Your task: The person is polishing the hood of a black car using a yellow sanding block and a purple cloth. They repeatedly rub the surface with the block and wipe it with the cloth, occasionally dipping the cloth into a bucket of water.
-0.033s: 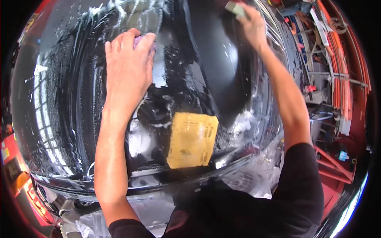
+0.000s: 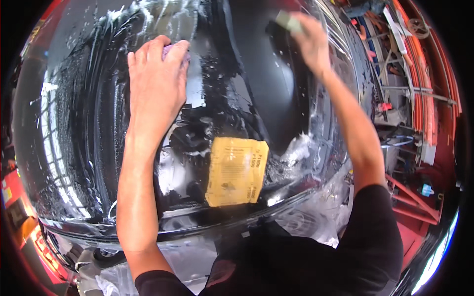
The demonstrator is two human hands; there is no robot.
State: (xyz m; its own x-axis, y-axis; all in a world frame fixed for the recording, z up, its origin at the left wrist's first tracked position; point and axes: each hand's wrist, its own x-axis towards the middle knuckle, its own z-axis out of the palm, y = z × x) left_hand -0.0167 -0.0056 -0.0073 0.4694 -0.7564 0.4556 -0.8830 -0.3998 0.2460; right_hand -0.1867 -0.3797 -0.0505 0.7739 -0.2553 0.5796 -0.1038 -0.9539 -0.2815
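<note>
Your left hand (image 2: 157, 74) curls its fingers round a purple lump (image 2: 167, 50), your right hand (image 2: 311, 43) grips a pale-green rectangular block (image 2: 285, 21), over a wet, glossy black curved panel (image 2: 269, 106).

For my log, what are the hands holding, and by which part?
Left hand: purple wad, its gripped part mostly hidden. Right hand: pale green block, by its right end.

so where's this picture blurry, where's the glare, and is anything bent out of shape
Head view: the right hand and its green block look smeared, while the left hand is crisper; head view: a pale, grid-like reflection glares off the wet black panel, left of the left arm; head view: fisheye curves the panel's lower edge, and the corners go black.
</note>
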